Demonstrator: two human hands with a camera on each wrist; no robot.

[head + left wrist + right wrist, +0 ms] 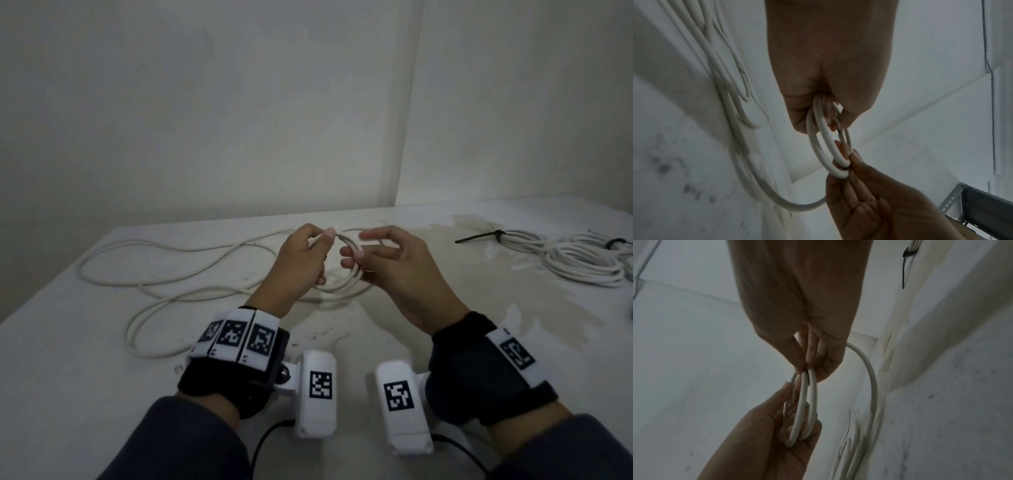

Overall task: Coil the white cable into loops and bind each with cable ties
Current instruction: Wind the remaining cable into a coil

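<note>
Above the middle of the table, both hands hold a small coil (346, 274) of the white cable. My left hand (320, 240) grips the coil's left side, its fingers curled round the loops (819, 141). My right hand (358, 247) pinches the opposite side between thumb and fingers, as the right wrist view shows on the coil (807, 402). The rest of the cable (154, 270) trails from the coil and lies in loose bends on the table's left half. No cable tie is in either hand.
A bundle of coiled white cable (579, 260), bound with black cable ties (479, 237), lies at the table's far right. The white table (68, 370) stands in a corner, with walls behind and to the right. A metal shelf bracket (953, 199) shows in the left wrist view.
</note>
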